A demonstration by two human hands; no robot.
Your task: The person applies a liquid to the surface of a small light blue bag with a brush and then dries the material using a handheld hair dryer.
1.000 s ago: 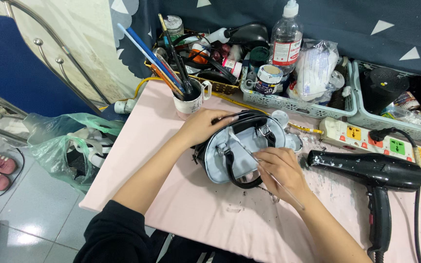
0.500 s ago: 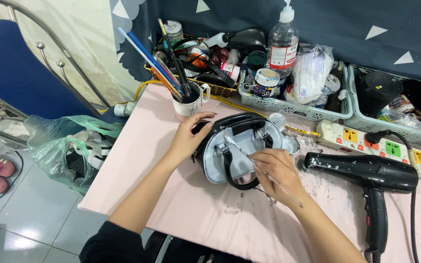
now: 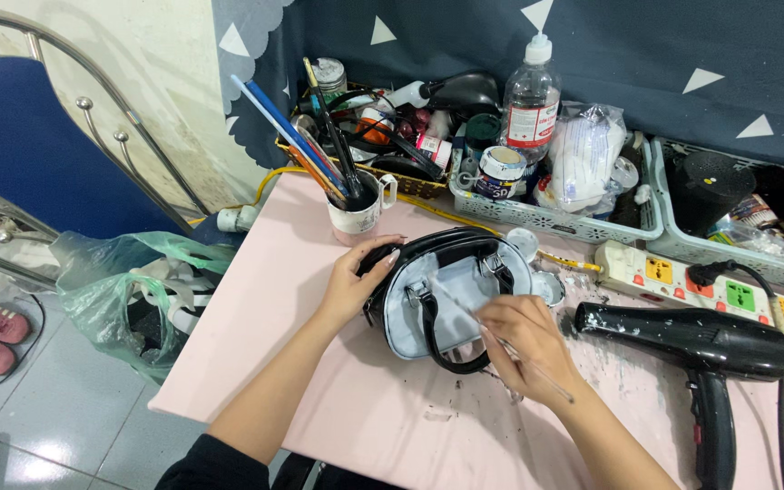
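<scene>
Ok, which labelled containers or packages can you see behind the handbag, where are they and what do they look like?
Clear plastic bottle: back centre, in the grey basket, white cap, red-and-white label.
Small round jar: left of that bottle in the same basket, white lid, dark blue label.
Clear plastic bag: right of the bottle, crumpled, white contents.
Small tin: back left, behind the mug of brushes, greenish label.
</scene>
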